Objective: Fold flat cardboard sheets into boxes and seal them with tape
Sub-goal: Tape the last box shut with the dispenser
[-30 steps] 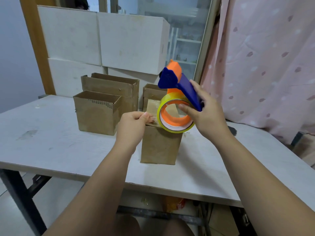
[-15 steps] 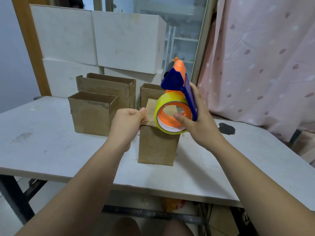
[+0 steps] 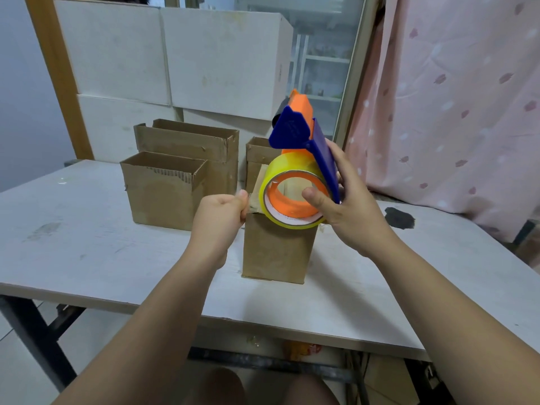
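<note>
A small brown cardboard box [image 3: 277,252] stands upright near the front of the white table [image 3: 87,252]. My right hand [image 3: 347,209] grips a blue and orange tape dispenser [image 3: 304,135] with a yellow tape roll [image 3: 287,194], held over the box's top right. The roll hides most of the box top. My left hand [image 3: 219,217] is curled at the box's top left edge, thumb and fingers pinching the flap or tape end there.
Three open cardboard boxes [image 3: 163,191] [image 3: 193,144] [image 3: 257,153] stand behind on the table. Large white boxes [image 3: 225,62] are stacked at the back. A pink curtain [image 3: 455,97] hangs at right. A dark patch [image 3: 399,217] marks the table at right.
The dispenser has tipped more upright and shifted slightly right above the box. My left hand has closed tighter at the box's top left edge.
</note>
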`<act>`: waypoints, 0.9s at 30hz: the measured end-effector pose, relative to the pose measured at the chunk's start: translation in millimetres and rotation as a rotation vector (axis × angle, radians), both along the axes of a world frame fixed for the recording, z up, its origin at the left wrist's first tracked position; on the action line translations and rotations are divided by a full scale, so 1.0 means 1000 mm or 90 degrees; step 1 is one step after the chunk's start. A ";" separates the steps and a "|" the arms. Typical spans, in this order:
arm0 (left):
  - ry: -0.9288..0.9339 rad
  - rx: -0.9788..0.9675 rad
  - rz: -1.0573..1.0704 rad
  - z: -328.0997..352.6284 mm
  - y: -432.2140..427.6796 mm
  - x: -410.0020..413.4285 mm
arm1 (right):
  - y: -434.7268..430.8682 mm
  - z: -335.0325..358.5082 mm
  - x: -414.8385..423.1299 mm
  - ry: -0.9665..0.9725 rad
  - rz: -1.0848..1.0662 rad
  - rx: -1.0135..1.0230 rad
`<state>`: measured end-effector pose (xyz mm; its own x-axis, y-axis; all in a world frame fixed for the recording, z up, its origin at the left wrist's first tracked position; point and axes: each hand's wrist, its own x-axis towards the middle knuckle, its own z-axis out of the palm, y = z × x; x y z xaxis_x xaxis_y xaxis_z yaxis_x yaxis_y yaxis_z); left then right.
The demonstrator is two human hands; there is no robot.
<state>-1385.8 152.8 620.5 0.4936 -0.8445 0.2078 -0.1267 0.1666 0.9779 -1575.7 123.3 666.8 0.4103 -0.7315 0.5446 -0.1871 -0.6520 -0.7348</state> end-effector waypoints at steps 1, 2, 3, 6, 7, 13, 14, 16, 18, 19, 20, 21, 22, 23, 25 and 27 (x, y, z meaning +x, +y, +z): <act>-0.001 0.002 -0.007 0.000 0.000 0.001 | 0.000 0.000 -0.001 0.006 0.009 -0.005; 0.005 0.003 -0.016 -0.001 0.000 0.002 | 0.001 0.000 -0.001 0.010 0.018 -0.008; 0.016 0.004 -0.024 -0.001 -0.001 0.003 | 0.002 0.000 -0.001 0.012 0.026 -0.010; 0.041 0.022 -0.031 -0.001 -0.001 0.001 | 0.004 0.001 0.000 0.000 0.040 0.002; 0.045 0.031 -0.030 -0.001 -0.001 0.000 | 0.004 0.002 0.001 -0.007 0.042 0.010; 0.052 0.057 -0.023 0.002 -0.003 0.000 | 0.000 0.008 0.000 0.019 0.016 0.038; 0.057 0.059 -0.019 0.002 -0.003 0.001 | -0.002 0.009 0.001 0.027 0.018 0.036; 0.066 0.061 -0.010 0.001 -0.005 0.001 | -0.004 0.010 0.002 0.046 0.023 0.035; 0.069 0.072 0.000 0.000 -0.006 0.001 | -0.004 0.010 0.003 0.057 0.028 0.037; 0.074 0.077 -0.001 0.000 -0.006 0.001 | -0.004 0.010 0.003 0.062 0.031 0.037; 0.081 0.078 -0.007 -0.001 -0.005 0.001 | -0.004 0.009 0.003 0.068 0.034 0.036; 0.087 0.079 -0.015 -0.001 -0.005 0.001 | -0.004 0.009 0.003 0.074 0.036 0.034; 0.094 0.081 -0.019 0.000 -0.005 0.001 | -0.004 0.009 0.003 0.078 0.035 0.034; 0.101 0.086 -0.020 0.000 -0.005 0.002 | -0.003 0.010 0.004 0.079 0.032 0.036; 0.093 0.106 -0.012 0.003 -0.006 0.001 | -0.003 0.012 0.005 0.078 0.023 0.044; 0.091 0.134 -0.007 0.007 -0.005 -0.002 | -0.004 0.013 0.006 0.085 0.018 0.047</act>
